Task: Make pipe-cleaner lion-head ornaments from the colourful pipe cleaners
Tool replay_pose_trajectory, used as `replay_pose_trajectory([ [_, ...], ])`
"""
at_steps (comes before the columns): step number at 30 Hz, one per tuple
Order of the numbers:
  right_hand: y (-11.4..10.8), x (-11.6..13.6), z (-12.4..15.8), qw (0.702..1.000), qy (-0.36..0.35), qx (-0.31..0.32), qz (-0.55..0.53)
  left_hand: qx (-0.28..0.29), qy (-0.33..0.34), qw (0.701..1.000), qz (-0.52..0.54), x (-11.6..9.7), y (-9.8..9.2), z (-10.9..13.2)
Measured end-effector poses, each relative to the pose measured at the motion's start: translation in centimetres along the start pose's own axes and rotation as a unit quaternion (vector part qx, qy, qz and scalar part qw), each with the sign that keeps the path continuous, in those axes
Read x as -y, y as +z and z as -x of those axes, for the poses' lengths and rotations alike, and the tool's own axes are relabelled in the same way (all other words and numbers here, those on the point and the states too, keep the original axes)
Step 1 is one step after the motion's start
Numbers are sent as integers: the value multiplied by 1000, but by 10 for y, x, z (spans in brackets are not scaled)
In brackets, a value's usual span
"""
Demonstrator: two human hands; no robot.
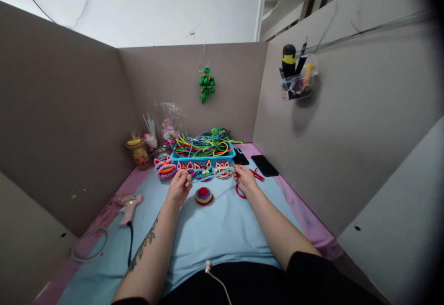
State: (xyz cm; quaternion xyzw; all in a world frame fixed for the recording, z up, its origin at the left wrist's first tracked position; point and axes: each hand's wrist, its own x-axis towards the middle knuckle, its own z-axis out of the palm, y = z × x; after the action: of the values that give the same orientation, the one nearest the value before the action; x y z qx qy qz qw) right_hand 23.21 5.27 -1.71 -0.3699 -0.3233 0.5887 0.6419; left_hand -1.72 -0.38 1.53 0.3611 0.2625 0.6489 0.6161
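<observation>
A light blue fuzzy stem (211, 176) stretches between my two hands above the blue cloth. Its left end is pinched in my left hand (179, 187), and its right end sits between the closed fingers of my right hand (244, 179). Below the stem, a round coiled piece (204, 196) in red, purple and yellow lies on the cloth. Red-handled scissors (240, 191) lie partly hidden behind my right hand. Several colourful animal-faced pieces (203, 171) stand in a row behind the stem, with a pink and orange one (165, 168) at the left.
A blue basket (203, 160) of colourful stems stands at the back, two phones (264, 165) to its right. A pink glue gun (129, 209) and a lidded cup (138, 153) are on the left. Grey panels enclose three sides; a tool holder (297, 86) hangs on the right one.
</observation>
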Motion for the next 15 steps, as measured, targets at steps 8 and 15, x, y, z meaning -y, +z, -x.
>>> replay_pose_trajectory([
  [8, -1, -2, -2, 983, -90, 34, 157, -58, 34, 997, 37, -3, -6, -5],
  [15, -10, -1, -1, 928, -201, 7, 313, -88, 59, 992, 68, -8, -9, -7],
])
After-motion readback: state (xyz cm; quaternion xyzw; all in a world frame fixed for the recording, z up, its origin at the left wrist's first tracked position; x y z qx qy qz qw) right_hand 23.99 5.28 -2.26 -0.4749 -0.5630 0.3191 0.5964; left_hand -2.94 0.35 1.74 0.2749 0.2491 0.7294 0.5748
